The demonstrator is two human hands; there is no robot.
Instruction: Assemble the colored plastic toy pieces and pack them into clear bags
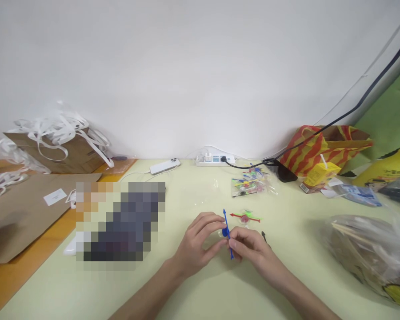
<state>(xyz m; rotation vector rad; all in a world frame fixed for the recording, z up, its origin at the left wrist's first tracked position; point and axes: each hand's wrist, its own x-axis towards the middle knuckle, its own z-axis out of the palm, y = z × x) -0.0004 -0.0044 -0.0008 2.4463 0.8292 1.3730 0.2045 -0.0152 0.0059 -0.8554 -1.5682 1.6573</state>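
A blue plastic arrow spinner (225,215) stands nearly upright between my two hands, its pointed tip upward and a round blue hub at its middle. My right hand (253,249) pinches its lower shaft between thumb and fingers. From the other side, my left hand (200,242) curls thumb and fingertips around the hub, with a gap showing inside the curve. Just beyond my right hand lies a red arrow spinner (245,218), with a green one (248,212) partly behind it. A black arrow piece (265,237) is partly hidden by my right hand.
Behind are a clear bag of coloured spinners (250,184), a power strip (215,160) and a white phone (165,166). A blurred dark object (126,222) lies left. On the right stand a yellow drink carton (320,175), a striped bag (306,151) and a plastic-wrapped package (363,249).
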